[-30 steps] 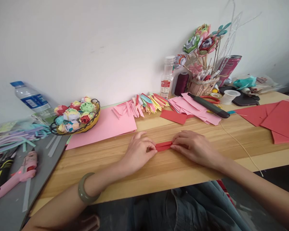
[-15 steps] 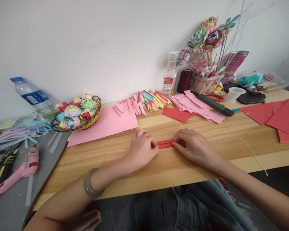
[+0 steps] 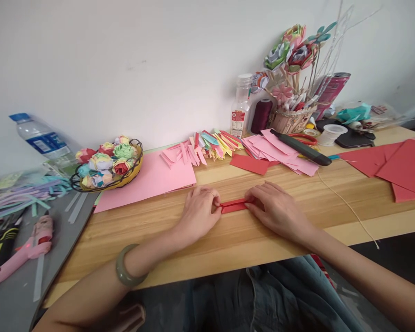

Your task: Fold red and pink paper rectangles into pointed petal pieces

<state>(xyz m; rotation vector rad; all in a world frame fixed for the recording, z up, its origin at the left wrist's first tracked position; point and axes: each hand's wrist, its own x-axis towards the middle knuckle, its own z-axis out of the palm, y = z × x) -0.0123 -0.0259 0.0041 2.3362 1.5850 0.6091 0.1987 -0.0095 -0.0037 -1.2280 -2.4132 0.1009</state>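
A narrow folded strip of red paper (image 3: pixel 233 206) lies just over the wooden table (image 3: pixel 152 240), stretched between my hands. My left hand (image 3: pixel 201 213) pinches its left end with thumb and fingertips. The right end is held between the thumb and fingers of my right hand (image 3: pixel 275 208). A crease runs along the strip, and its left end shows a slanted fold. Behind my hands lies a loose red paper piece (image 3: pixel 249 164), beside a stack of pink paper pieces (image 3: pixel 280 150).
At the left are a basket of paper flowers (image 3: pixel 107 163), pink sheets (image 3: pixel 145 180) and a pink glue gun (image 3: pixel 27 253). Folded colored pieces (image 3: pixel 207 147), a glass bottle (image 3: pixel 240 108), a dark green cutter (image 3: pixel 300 147) and red sheets (image 3: pixel 406 168) lie behind and right.
My left hand has shifted slightly left along the strip, and more of the strip's left end shows. The whole view has moved a little, so things sit slightly further left.
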